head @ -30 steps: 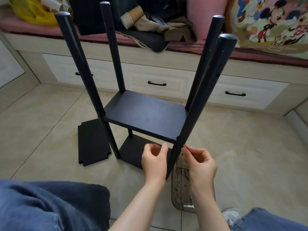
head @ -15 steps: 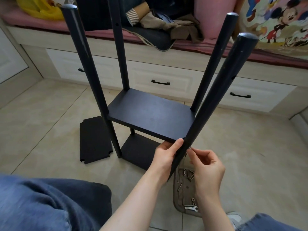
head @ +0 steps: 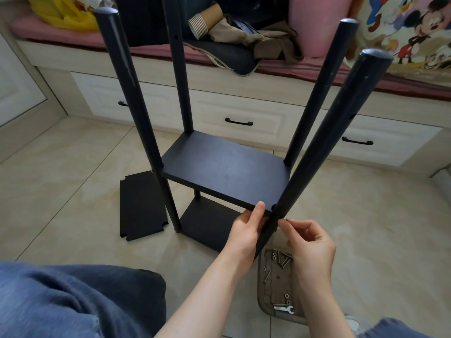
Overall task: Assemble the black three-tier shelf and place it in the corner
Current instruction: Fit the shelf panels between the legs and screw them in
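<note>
Here, the half-built shelf point(head: 231, 154) stands on the floor tiles point(head: 73, 167). The left hand point(head: 246, 230) grips the near edge of the middle board point(head: 219, 176); the right hand point(head: 310, 242) pinches at the near post point(head: 324, 147), any screw hidden. Keeping the board level should line up the holes.

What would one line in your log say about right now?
step: fixing board to post | left hand: grips board corner | right hand: touches post | spare board: on floor | screws: in tray
</note>
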The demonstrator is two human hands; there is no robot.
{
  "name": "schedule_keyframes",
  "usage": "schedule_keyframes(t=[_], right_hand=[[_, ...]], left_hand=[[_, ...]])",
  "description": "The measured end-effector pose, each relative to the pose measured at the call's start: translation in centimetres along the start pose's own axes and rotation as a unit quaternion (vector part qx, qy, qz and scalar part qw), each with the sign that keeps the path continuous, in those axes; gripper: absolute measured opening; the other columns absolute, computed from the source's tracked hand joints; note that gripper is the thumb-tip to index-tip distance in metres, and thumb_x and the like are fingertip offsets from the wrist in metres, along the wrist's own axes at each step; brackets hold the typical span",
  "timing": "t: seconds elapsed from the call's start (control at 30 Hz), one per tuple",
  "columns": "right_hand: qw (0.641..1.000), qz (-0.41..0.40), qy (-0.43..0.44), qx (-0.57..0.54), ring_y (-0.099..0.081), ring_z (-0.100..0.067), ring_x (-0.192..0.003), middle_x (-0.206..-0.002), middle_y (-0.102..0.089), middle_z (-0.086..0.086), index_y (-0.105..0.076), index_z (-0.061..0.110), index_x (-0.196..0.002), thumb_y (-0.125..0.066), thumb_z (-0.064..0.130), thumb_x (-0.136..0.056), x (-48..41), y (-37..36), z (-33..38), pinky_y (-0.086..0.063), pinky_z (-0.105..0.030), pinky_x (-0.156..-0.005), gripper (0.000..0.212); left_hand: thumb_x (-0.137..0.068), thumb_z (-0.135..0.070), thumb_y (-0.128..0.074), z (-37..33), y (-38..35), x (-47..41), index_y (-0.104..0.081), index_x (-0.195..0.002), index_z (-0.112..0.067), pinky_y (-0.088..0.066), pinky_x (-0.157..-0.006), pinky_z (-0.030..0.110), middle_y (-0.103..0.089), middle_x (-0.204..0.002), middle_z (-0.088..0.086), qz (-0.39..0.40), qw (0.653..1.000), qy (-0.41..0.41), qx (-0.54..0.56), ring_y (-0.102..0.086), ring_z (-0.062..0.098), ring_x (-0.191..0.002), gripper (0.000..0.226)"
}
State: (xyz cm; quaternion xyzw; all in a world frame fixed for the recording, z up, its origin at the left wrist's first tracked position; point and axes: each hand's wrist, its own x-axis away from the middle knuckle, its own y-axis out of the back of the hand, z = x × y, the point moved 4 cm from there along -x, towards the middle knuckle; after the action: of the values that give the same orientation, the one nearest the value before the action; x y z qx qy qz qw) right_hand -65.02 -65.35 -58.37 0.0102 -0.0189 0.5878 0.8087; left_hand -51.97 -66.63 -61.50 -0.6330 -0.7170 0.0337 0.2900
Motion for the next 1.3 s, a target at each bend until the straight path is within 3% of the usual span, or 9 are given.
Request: schedule_keyframes(t=[0.13,0.37,0.57,0.67,0.8,0.93,1.03,1.17,1.3], right_hand=[[0.999,0.021,0.005,0.027,-0.064,-0.007,-0.06,-0.068,-0.072,-0.001,-0.072,0.022,-0.072,-0.083,0.016,-0.077,-0.5,0.0,0.4,-0.048,-0.013,-0.055,0.013],[0.996,0.006,0.016,0.088,-0.066,-0.011,-0.068,-0.073,-0.072,0.003,-0.071,0.019,-0.077,-0.085,0.026,-0.075,-0.4,0.1,1.0,-0.049,-0.023,-0.062,0.016],[0.988,0.017,0.058,0.144,-0.067,0.0,-0.071,-0.074,-0.072,0.015,-0.071,0.025,-0.077,-0.082,0.018,-0.078,-0.2,0.0,1.7,-0.047,-0.009,-0.061,0.013],[0.984,0.048,0.058,0.159,-0.07,-0.002,-0.074,-0.076,-0.074,0.015,-0.072,0.027,-0.081,-0.08,0.01,-0.08,-0.6,0.4,1.8,-0.053,-0.013,-0.065,0.018],[0.975,0.084,0.074,0.192,-0.067,-0.002,-0.072,-0.076,-0.072,0.013,-0.069,0.038,-0.09,-0.078,0.008,-0.079,-1.2,0.6,2.4,-0.049,-0.009,-0.061,0.033],[0.941,0.139,0.12,0.285,-0.058,-0.01,-0.076,-0.088,-0.06,0.006,-0.053,0.047,-0.099,-0.084,0.005,-0.073,-2.8,0.1,3.9,-0.045,-0.014,-0.061,0.058],[0.895,0.237,0.135,0.353,-0.057,-0.012,-0.082,-0.098,-0.056,0.009,-0.049,0.047,-0.106,-0.083,-0.002,-0.07,-4.1,-1.0,5.4,-0.052,-0.027,-0.067,0.07],[0.852,0.335,0.133,0.38,-0.058,-0.013,-0.08,-0.091,-0.063,0.016,-0.062,0.035,-0.095,-0.083,-0.006,-0.067,-5.5,-1.8,6.9,-0.057,-0.038,-0.069,0.054],[0.841,0.357,0.145,0.38,-0.055,-0.01,-0.072,-0.087,-0.065,0.013,-0.065,0.033,-0.088,-0.086,-0.001,-0.068,-6.0,-1.8,7.0,-0.056,-0.034,-0.066,0.045]], left_hand=[[-0.088,-0.059,-0.05,0.0,0.1,0.0,-0.067,-0.116,-0.008,-0.055,-0.088,0.025,-0.077,-0.107,0.009,0.012,1.0,-0.003,-0.016,-0.072,0.019,-0.106,0.061],[-0.09,-0.058,-0.052,0.0,0.0,0.0,-0.066,-0.114,-0.007,-0.054,-0.092,0.028,-0.077,-0.105,0.009,0.013,1.0,0.0,-0.006,-0.073,0.02,-0.105,0.058],[-0.089,-0.059,-0.055,0.1,0.0,-0.2,-0.067,-0.115,-0.007,-0.054,-0.097,0.033,-0.077,-0.107,0.01,0.002,1.0,0.001,-0.008,-0.072,0.023,-0.106,0.059],[-0.091,-0.058,-0.054,0.1,-0.1,-0.2,-0.068,-0.114,-0.007,-0.054,-0.1,0.037,-0.075,-0.108,0.013,-0.001,1.0,-0.002,-0.011,-0.071,0.027,-0.107,0.058],[-0.094,-0.057,-0.053,0.1,-0.2,-0.1,-0.067,-0.114,-0.007,-0.056,-0.088,0.029,-0.076,-0.103,0.01,-0.001,1.0,0.01,-0.014,-0.073,0.023,-0.102,0.056],[-0.094,-0.056,-0.054,0.2,-0.2,-0.2,-0.064,-0.117,-0.006,-0.056,-0.087,0.029,-0.076,-0.108,0.013,-0.003,1.0,0.017,-0.012,-0.073,0.024,-0.103,0.056],[-0.092,-0.059,-0.054,0.4,-0.2,-0.4,-0.065,-0.115,-0.008,-0.056,-0.096,0.037,-0.076,-0.107,0.013,0.001,1.0,0.013,-0.014,-0.072,0.027,-0.104,0.057],[-0.087,-0.061,-0.055,0.3,-0.1,-0.7,-0.065,-0.112,-0.008,-0.057,-0.088,0.034,-0.076,-0.101,0.014,-0.003,1.0,0.004,-0.001,-0.073,0.027,-0.099,0.06],[-0.086,-0.061,-0.053,0.1,-0.3,-0.7,-0.062,-0.114,-0.011,-0.057,-0.084,0.032,-0.077,-0.104,0.012,0.003,1.0,0.0,0.005,-0.075,0.025,-0.099,0.059]])
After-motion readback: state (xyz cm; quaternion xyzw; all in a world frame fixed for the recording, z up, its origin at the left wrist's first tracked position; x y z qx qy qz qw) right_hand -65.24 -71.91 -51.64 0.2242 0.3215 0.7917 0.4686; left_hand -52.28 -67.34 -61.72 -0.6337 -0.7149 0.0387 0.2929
